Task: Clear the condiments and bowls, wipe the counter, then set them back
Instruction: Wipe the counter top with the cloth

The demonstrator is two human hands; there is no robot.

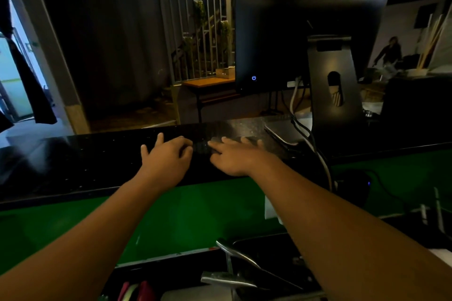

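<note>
Nearest the camera a metal tap (234, 252) is seen, below a green panel (186, 217). Beyond it, both hands are laid on the dark worktop (85, 161), near its middle. The right hand (234, 157) is spread flat, fingers straight, on what appears to be a dark cloth (203, 148). The left hand (167, 156) is set at the cloth's left edge, fingers partly curled; whether the cloth is pinched cannot be told. No condiments or bowls are visible, so wiping is judged the step in hand. A monitor (293, 32) with trailing cables (303, 129) is placed just beside the right hand, toward the worktop's right end. These could be snagged, or the stand nudged, by a wide stroke.
</note>
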